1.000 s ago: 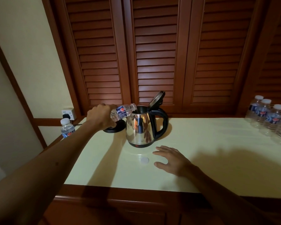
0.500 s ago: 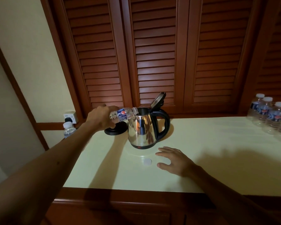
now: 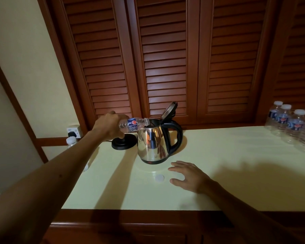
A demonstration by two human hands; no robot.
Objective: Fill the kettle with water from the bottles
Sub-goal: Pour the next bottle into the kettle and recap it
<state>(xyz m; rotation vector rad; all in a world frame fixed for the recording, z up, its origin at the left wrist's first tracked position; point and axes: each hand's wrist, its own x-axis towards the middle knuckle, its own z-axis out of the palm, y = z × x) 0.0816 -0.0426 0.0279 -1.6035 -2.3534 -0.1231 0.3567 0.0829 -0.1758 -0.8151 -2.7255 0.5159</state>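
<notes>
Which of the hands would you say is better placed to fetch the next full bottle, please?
Right. The right hand lies free on the counter, nearer the capped bottles; the left hand grips the bottle tipped into the kettle.

Bottle (image 3: 133, 123) base buried in left hand (image 3: 110, 125); mouth lost behind kettle (image 3: 152, 144) rim, water flow and level inside not discernible. Label print too small to read. Second bottle (image 3: 71, 141) at table's (image 3: 227, 164) left edge mostly masked by forearm. Charging base (image 3: 124, 144) partly covered by same hand. Rightmost of four bottles (image 3: 289, 125) cropped by frame edge. Wall socket (image 3: 74, 131) detail unclear.
</notes>
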